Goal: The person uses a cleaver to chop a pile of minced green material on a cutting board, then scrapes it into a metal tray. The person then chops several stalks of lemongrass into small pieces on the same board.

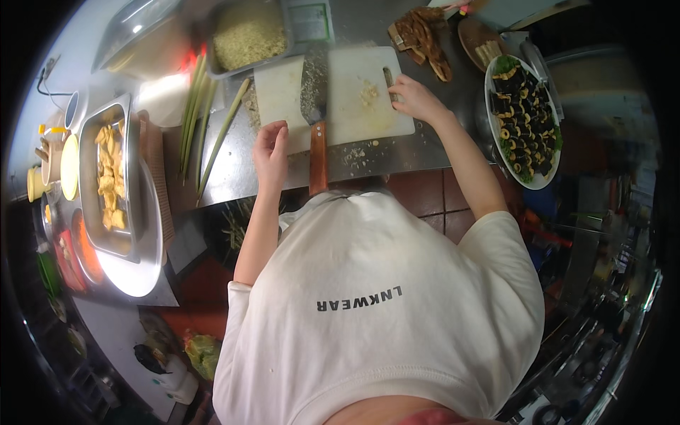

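Observation:
My right hand [417, 98] grips the right end of a white plastic cutting board [345, 119], its fingers at the handle slot. A small pile of pale chopped bits [369, 93] lies on the board close to that hand. Across the board rests a cleaver [314, 85] with a wooden handle [318, 164] that overhangs the counter's front edge. Chopped bits cling to its dark blade. My left hand [271, 151] is by the board's left front corner, fingers curled; whether anything is inside them is hidden. Long green stalks, probably lemongrass [223, 138], lie left of it.
A tub of chopped pale bits [249, 45] stands behind the board. Crumpled brown paper [422, 40] lies back right, near an oval platter of dark rolls [526, 122]. At left sits a steel pan of yellow pieces [110, 180]. Scraps litter the steel counter [356, 159].

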`<state>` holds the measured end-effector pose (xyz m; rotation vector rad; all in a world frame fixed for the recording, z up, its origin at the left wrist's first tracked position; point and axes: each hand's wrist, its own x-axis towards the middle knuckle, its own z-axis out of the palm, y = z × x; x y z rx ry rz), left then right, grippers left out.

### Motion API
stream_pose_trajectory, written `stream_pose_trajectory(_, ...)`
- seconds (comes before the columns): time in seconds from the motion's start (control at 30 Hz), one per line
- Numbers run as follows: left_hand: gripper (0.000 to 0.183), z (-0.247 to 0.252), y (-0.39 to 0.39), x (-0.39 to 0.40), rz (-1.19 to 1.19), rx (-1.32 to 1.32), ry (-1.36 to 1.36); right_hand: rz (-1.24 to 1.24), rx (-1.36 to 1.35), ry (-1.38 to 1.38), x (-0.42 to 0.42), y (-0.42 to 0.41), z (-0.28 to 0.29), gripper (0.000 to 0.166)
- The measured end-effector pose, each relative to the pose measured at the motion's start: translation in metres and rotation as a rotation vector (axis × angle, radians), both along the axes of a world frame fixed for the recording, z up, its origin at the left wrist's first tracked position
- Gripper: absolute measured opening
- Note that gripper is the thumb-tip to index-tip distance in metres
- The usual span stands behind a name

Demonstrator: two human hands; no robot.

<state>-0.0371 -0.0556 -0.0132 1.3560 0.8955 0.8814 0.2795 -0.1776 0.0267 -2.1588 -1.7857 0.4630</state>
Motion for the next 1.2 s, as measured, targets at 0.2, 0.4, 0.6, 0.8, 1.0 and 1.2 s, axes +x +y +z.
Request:
stream_pose_trajectory(0.2,0.02,-0.003,0.001,-0.007,0.005,-0.019,-0.064,-0.109,0.041,0.151,0.001,0.0,0.006,0.016)
stream_pose_trajectory(0.4,0.021,0.002,0.0,-0.003,-0.024,0.008,-0.012,-0.027,0.289,0.138,-0.03,0.019,0.014,0.018)
stream_pose_trajectory(0.6,0.019,0.009,0.004,-0.01,-0.015,0.035,0.004,-0.264,0.196,0.317,-0.014,-0.031,0.029,0.024)
stream_pose_trajectory(0.8,0.044,0.048,-0.02,-0.012,-0.337,0.159,0.635,-0.473,0.153,0.055,0.016,-0.125,-0.027,0.034)
stream_pose_trajectory(1.0,0.063,0.04,-0.053,0.002,-0.35,0.429,0.693,-0.463,0.392,-0.006,-0.037,-0.104,-0.045,0.032)
stream_pose_trajectory(1.2,0.05,0.039,-0.013,-0.005,-0.232,0.475,0.749,-0.378,0.384,-0.259,-0.035,-0.093,-0.051,0.018)
